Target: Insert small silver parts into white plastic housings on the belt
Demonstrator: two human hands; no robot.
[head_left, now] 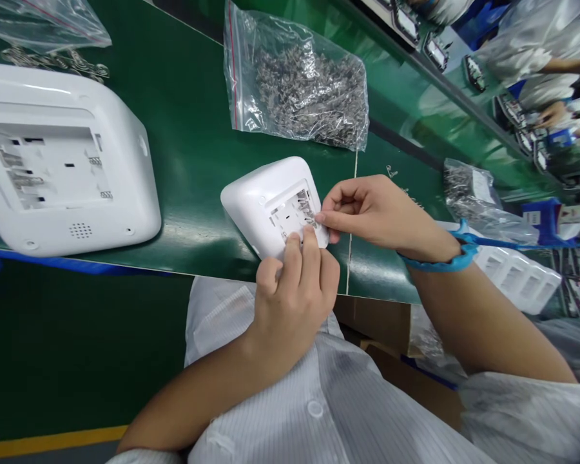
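A small white plastic housing (pixel 256 200) lies on the green bench, its battery compartment facing up. Metal spring contacts (pixel 303 205) show at the compartment's right side. My left hand (pixel 297 290) grips the housing at its near edge, with index and middle fingertips pressed into the compartment. At the right rim, my right hand (pixel 374 212) is closed in a pinch, thumb and index finger touching the compartment edge. Whatever sits between those fingertips is too small to make out. A blue wrist strap (pixel 444 254) circles my right wrist.
A larger-looking white housing (pixel 120 212) lies at left, near loose metal contacts (pixel 58 61). Behind my hands is a zip bag of metal parts (pixel 309 90); another bag (pixel 468 187) lies right, near a white plastic tray (pixel 517 270). Co-workers sit across a line of devices (pixel 435 51).
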